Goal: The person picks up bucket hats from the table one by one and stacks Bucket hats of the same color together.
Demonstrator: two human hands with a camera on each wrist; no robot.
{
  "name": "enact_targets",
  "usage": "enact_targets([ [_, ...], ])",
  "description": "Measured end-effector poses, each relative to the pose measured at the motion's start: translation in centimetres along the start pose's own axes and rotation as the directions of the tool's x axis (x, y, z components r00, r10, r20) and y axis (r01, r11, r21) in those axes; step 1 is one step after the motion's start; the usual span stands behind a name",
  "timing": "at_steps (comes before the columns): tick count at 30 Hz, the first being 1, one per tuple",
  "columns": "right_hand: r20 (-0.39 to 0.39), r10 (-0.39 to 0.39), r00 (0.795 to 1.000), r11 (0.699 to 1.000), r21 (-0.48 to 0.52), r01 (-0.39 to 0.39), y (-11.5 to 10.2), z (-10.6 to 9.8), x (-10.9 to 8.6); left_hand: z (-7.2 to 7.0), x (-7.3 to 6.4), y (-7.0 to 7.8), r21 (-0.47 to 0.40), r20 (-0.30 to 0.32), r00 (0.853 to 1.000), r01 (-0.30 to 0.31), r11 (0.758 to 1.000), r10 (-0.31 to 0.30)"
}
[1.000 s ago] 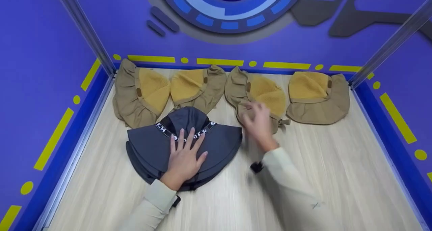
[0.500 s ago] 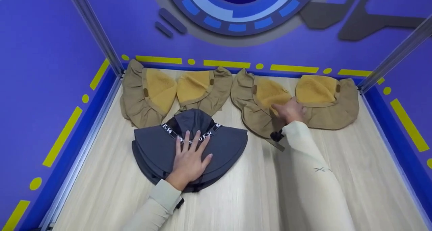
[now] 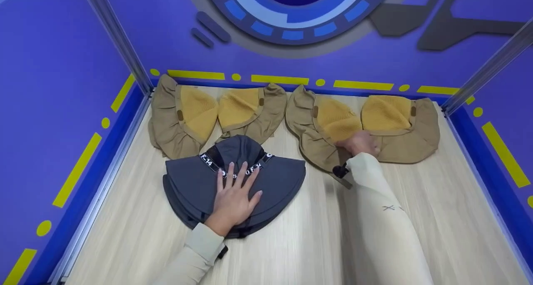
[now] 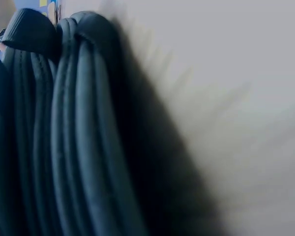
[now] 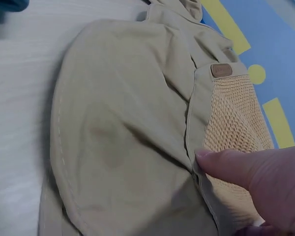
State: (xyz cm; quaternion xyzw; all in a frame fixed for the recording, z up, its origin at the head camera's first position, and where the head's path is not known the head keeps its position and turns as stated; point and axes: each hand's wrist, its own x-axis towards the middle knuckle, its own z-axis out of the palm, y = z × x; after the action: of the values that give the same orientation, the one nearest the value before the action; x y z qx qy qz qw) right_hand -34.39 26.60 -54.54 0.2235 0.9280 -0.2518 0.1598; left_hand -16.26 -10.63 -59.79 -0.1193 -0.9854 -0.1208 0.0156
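A stack of dark grey wide-brimmed sun hats (image 3: 183,181) lies folded flat in front of me, with a lettered band across the top one. My left hand (image 3: 234,197) rests on it, fingers straight and spread. In the left wrist view the layered dark brims (image 4: 88,147) show edge-on. Farther right, my right hand (image 3: 360,144) grips the lower right edge of a tan-and-yellow sun hat (image 3: 335,116). Its thumb (image 5: 231,164) presses on that hat's band in the right wrist view; the other fingers are mostly hidden. Another tan-and-yellow hat (image 3: 416,145) lies against this hand's right side.
Two more tan-and-yellow hats (image 3: 195,110) lie at the back left, partly behind the dark stack. Blue panels (image 3: 270,60) with metal corner posts (image 3: 120,39) enclose the light wood-grain table (image 3: 300,243) at the back and sides.
My right hand has moved right and away from me to the third hat's right edge, and that hat's brim has spread. The rightmost hat has shifted slightly left. My left hand stays on the dark stack.
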Motion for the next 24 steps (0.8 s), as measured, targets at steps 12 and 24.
enact_targets([
  [12, -0.168, -0.296, 0.940, 0.942, 0.113, 0.317, -0.8, 0.6, -0.1, -0.1, -0.1, -0.4, 0.004, 0.018, 1.000, -0.005, 1.000, 0.005],
  [24, -0.497, -0.511, 0.701, 0.813, -0.014, 0.582, 1.6, 0.6, -2.5, -0.1, -0.2, -0.7, -0.010, 0.010, 1.000, -0.021, 1.000, 0.022],
])
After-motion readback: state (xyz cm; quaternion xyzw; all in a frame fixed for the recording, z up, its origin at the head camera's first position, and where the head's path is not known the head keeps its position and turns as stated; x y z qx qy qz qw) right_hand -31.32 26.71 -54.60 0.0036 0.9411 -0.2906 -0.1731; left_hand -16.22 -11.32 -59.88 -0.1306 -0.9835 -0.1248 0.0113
